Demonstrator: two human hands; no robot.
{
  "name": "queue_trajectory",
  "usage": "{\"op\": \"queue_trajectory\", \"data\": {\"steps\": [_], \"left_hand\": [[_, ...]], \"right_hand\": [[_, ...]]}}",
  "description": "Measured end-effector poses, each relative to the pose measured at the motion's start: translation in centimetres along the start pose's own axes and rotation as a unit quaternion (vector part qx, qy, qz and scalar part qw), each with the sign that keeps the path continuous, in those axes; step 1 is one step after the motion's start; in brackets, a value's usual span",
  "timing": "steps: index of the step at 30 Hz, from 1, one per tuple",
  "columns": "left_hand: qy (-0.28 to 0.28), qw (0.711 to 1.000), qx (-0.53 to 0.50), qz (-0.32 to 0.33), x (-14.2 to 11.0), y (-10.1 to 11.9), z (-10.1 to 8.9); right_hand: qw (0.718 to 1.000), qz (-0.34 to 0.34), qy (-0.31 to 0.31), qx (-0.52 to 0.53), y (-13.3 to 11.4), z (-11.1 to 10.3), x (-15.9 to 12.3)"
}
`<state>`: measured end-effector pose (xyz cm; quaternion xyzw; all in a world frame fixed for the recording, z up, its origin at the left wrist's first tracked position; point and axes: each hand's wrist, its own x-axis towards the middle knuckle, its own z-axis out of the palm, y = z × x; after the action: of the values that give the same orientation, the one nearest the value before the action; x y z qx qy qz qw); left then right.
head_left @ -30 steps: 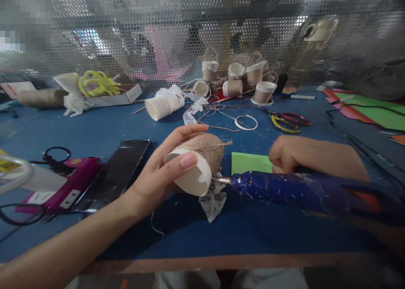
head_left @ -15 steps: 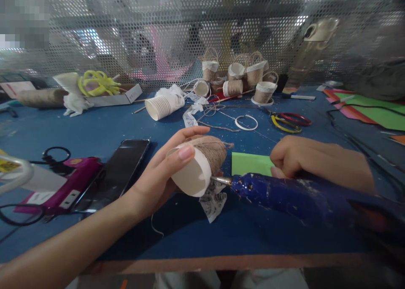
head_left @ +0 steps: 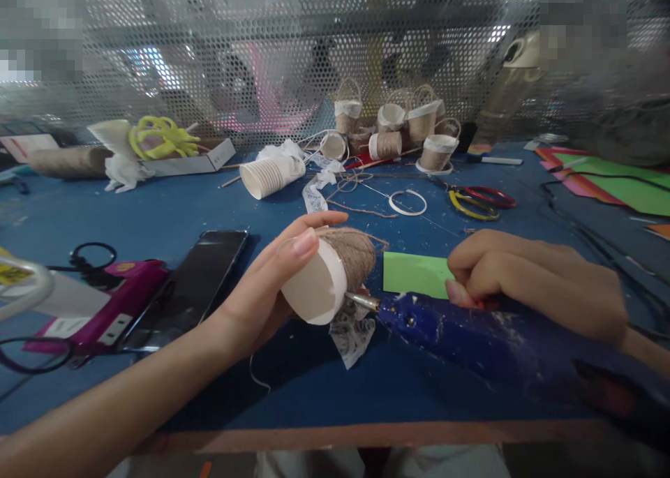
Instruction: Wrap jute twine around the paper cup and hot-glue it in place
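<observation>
My left hand [head_left: 272, 275] is closed around a paper cup [head_left: 314, 286] tipped on its side, its white open end or base facing me. Brown jute twine [head_left: 357, 255] wraps the cup's far part. A white lace strip [head_left: 352, 335] lies below it on the table. On the right, my right hand [head_left: 534, 275] grips a blue hot glue gun [head_left: 444, 331] from behind, fingers curled and partly hidden by the gun's body. The metal nozzle [head_left: 363, 301] points left and appears to touch the cup's white edge. Just behind the gun lies a green paper piece [head_left: 416, 273].
Twine-wrapped cups with handles [head_left: 435, 153] stand at the back near a perforated metal screen [head_left: 293, 59]. Stacked paper cups [head_left: 269, 176], a white ring [head_left: 407, 202] and scissors [head_left: 476, 202] lie mid-table. At left are a phone [head_left: 191, 286] and a purple power strip [head_left: 118, 296].
The glue gun has tilted slightly, its nozzle shifting a little left and down along the cup's edge. My right hand has turned slightly; the cup has rotated a little in my left hand.
</observation>
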<state>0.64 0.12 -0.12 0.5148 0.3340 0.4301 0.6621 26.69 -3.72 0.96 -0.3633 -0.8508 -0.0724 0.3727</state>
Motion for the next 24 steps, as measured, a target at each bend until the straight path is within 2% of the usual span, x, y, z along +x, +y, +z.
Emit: {"op": "queue_trajectory", "data": {"steps": [9, 15, 24], "left_hand": [[-0.058, 0.998, -0.038, 0.010, 0.35, -0.16, -0.15], [-0.035, 0.998, -0.048, -0.016, 0.19, 0.25, 0.19], [-0.025, 0.998, -0.060, -0.018, 0.39, 0.17, 0.30]], "right_hand": [[1.000, -0.015, -0.022, -0.006, 0.52, -0.17, -0.27], [0.999, -0.033, -0.027, -0.001, 0.67, -0.42, -0.18], [0.998, -0.051, -0.044, 0.007, 0.95, -0.56, -0.16]]}}
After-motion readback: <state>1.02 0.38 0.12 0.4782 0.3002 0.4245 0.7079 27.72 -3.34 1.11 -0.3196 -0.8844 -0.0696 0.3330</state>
